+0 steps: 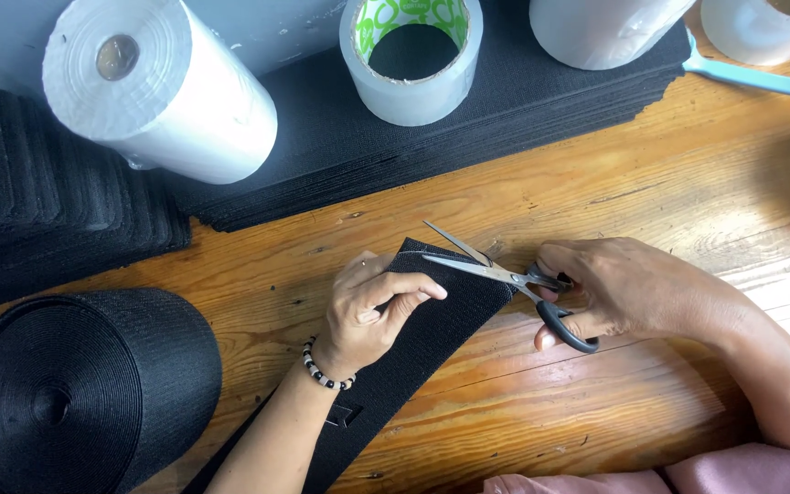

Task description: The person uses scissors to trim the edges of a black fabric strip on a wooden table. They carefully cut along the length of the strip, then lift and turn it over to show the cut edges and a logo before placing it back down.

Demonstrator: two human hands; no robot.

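As the left hand pins it, the black strip runs diagonally toward the open scissors.

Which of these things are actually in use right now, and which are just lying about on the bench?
In use:
- black strip, pinned flat by the left hand
- scissors, blades open at the strip's end, in the right hand

Lying about:
- black webbing roll
- white plastic roll
- clear tape roll
- stacks of cut black pieces
- blue-handled tool
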